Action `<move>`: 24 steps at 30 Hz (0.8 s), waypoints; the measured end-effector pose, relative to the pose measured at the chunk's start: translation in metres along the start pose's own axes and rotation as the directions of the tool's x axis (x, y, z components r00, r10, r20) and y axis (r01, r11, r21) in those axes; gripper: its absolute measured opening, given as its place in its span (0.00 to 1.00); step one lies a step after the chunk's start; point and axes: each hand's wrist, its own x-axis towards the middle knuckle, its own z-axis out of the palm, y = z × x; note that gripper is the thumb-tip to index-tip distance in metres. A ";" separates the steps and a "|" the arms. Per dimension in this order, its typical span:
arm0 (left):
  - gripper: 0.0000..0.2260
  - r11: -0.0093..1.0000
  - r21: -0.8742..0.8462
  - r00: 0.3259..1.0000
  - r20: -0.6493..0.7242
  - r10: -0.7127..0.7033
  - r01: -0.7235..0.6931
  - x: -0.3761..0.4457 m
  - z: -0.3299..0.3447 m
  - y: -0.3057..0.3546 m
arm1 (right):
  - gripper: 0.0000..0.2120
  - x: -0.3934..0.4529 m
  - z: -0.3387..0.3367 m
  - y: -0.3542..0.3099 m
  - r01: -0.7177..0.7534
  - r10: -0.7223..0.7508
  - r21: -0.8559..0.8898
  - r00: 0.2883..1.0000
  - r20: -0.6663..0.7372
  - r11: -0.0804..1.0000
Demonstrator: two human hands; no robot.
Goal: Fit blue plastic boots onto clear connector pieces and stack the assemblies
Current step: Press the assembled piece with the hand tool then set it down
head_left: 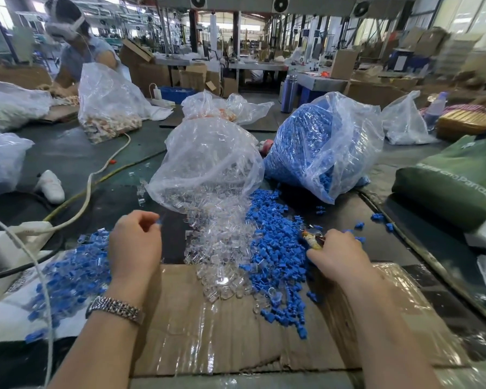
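At the centre of the frame, a heap of clear connector pieces [222, 248] spills from an open plastic bag [208, 161] onto a taped cardboard sheet [236, 332], with loose blue boots [275, 248] piled just to its right, below a second bag of boots [323, 141]. Finished assemblies [73, 270] lie heaped at lower left. The left hand [135, 242], above that heap's right edge, has its fingers curled and seems to pinch a small blue piece at the fingertips, though what exactly it holds is too small to tell. The right hand [337, 256] rests at the boot pile's right edge, fingers curled over something small and yellowish; its grip is hidden. These parts look very light; the clear shells are probably stiff and slick, best pinched by their flat sides, while the boots likely give a little and can be squeezed at the wide end.
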 end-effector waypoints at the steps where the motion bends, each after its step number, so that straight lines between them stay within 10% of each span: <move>1: 0.07 0.997 0.081 1.000 -0.003 0.000 0.001 0.002 0.000 -0.003 | 0.16 0.002 0.002 0.000 -0.003 0.003 0.003 1.000 0.009 1.000; 5: 0.10 0.925 0.368 0.994 0.092 0.067 -0.096 -0.003 0.000 0.000 | 0.21 0.003 0.008 -0.001 0.009 -0.009 -0.042 1.000 0.006 0.999; 10: 0.09 0.952 0.008 0.872 0.404 0.277 -0.306 -0.020 0.001 0.018 | 0.17 -0.002 0.004 -0.012 0.261 -0.253 0.001 0.938 -0.238 0.965; 14: 0.09 0.941 0.016 0.766 0.586 0.264 -0.337 -0.029 0.005 0.020 | 0.12 -0.010 0.012 -0.026 0.410 -0.410 -0.020 0.904 -0.121 0.912; 24: 0.06 0.899 0.060 0.806 0.471 0.358 -0.434 -0.042 0.019 0.025 | 0.09 -0.009 0.021 -0.033 0.452 -0.440 0.020 0.875 -0.201 0.892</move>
